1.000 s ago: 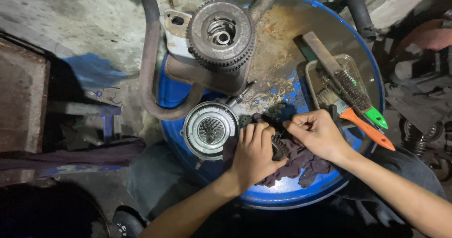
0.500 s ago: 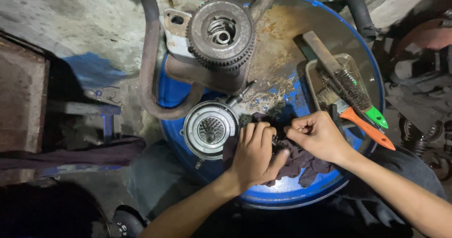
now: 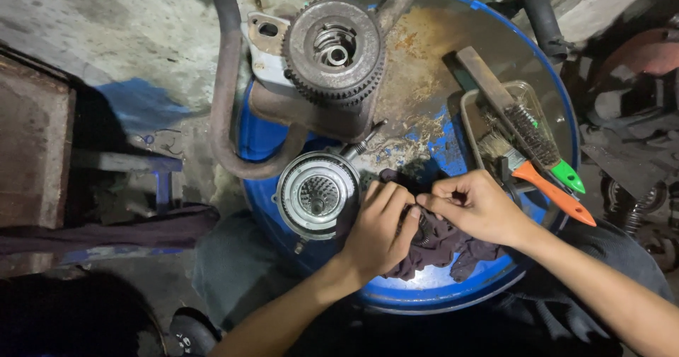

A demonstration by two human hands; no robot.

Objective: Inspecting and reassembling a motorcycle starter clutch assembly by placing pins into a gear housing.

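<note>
Both my hands meet over a dark maroon rag [image 3: 453, 247] on the lid of a blue drum [image 3: 431, 297]. My left hand [image 3: 378, 230] is closed around a small dark round part wrapped in the rag. My right hand [image 3: 474, 205] pinches the rag or the part right beside the left fingers; what lies between the fingertips is hidden. Just left of my left hand sits a round silver clutch housing [image 3: 316, 194]. A large rusty toothed gear assembly [image 3: 334, 49] lies at the drum's far side.
A shallow tray [image 3: 470, 120] at the drum's right holds a wire brush with a green handle [image 3: 527, 131] and a paintbrush with an orange handle [image 3: 548, 187]. A bent rusty pipe [image 3: 226, 95] curves along the left. Metal parts and springs lie at the far right [image 3: 636, 208].
My hands have stayed over the rag with only small finger shifts; the right fingers moved slightly closer to the left hand.
</note>
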